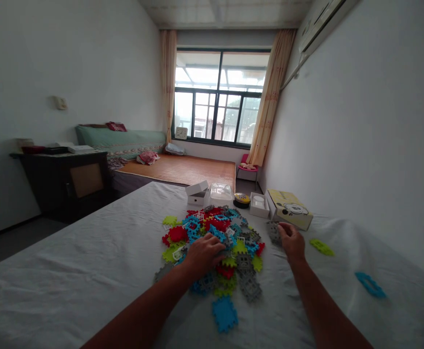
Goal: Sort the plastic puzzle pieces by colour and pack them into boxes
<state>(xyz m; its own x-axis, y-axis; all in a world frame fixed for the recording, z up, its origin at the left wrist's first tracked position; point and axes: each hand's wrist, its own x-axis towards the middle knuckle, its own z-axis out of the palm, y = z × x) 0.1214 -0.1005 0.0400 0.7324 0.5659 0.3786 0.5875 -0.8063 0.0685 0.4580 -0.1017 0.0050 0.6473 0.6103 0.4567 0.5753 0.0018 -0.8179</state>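
A heap of toothed plastic building tiles in red, blue, lime green, grey and white lies on the white cloth. My left hand rests palm down on the heap, its fingers loosely bent and a little apart over the tiles. What lies under its fingertips is partly hidden. Right of the heap, my right hand pinches a grey toothed tile between thumb and fingers, close to the cloth. A flat blue tile lies in front of the heap. Off to the right are a lime green tile and a blue frame-like tile.
Along the back stand a white box with a tilted lid, a clear plastic container, a round black-and-yellow tin, an open white box and a yellow cartoon box. A wall borders the right side.
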